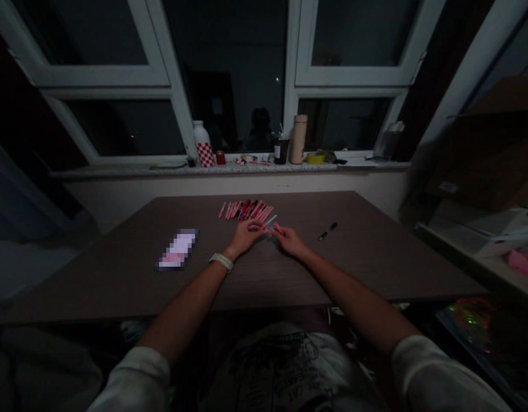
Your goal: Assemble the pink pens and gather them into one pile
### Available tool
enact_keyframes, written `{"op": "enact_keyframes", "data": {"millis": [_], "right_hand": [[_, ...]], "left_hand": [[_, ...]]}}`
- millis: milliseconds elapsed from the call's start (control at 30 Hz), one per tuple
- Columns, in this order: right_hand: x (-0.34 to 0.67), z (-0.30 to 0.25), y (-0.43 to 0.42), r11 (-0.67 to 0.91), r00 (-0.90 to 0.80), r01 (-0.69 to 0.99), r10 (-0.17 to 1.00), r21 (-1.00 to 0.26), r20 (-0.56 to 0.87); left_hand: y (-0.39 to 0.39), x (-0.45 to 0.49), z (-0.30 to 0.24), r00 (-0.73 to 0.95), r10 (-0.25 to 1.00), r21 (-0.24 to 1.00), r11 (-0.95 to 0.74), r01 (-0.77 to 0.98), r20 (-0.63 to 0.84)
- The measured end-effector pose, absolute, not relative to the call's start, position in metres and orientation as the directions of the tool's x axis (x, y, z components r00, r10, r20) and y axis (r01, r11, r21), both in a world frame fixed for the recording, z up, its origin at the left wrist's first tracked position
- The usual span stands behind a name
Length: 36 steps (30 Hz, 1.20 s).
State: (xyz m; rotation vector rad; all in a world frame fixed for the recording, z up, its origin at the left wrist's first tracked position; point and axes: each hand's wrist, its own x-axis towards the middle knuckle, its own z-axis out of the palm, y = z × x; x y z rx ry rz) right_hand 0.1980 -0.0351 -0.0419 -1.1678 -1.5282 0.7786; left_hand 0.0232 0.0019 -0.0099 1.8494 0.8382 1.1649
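Observation:
My two hands meet over the middle of the table (281, 280). My left hand (247, 236), with a pale band on its wrist, is closed in a pinch on a slim pink pen-like piece, mostly hidden by the fingers. A thin white stick (271, 219) slants up beside its fingertips; which hand bears it, if either, I cannot tell. Close by, my right hand (291, 240) pinches a short pink piece (278, 228) between thumb and fingers. Just beyond my left hand lies a row of pink, red and black pens (246, 209), side by side.
A phone (178, 250) with a lit, blurred screen lies to the left. On the right is a black pen (328, 231). The windowsill (161, 170) behind carries a checkered bottle (203, 144), a beige flask (298, 139), yellow tape (315, 158) and small items.

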Motion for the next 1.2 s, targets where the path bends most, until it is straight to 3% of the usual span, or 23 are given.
{"op": "enact_keyframes", "data": {"millis": [133, 467, 700, 933, 1200], "right_hand": [[0.198, -0.042, -0.035, 0.317, -0.006, 0.288, 0.944, -0.904, 0.329], [0.2, -0.044, -0.039, 0.369, -0.038, 0.354, 0.924, -0.859, 0.382], [0.2, -0.042, -0.043, 0.371, -0.113, 0.51, 0.923, -0.777, 0.367], [0.199, -0.042, -0.042, 0.357, -0.082, 0.544, 0.923, -0.759, 0.376], [0.198, -0.038, -0.046, 0.353, -0.062, 0.559, 0.92, -0.75, 0.387]], "left_hand": [[0.002, 0.022, -0.008, 0.355, 0.843, 0.876, -0.468, 0.116, 0.404], [0.012, 0.017, -0.008, 0.155, 0.864, 0.872, -0.489, 0.028, 0.479], [0.006, 0.019, -0.006, 0.174, 0.853, 0.859, -0.508, 0.065, 0.492], [0.005, 0.019, -0.003, 0.143, 0.855, 0.857, -0.511, 0.064, 0.499], [0.003, 0.02, -0.005, 0.25, 0.826, 0.828, -0.546, 0.131, 0.505]]}}
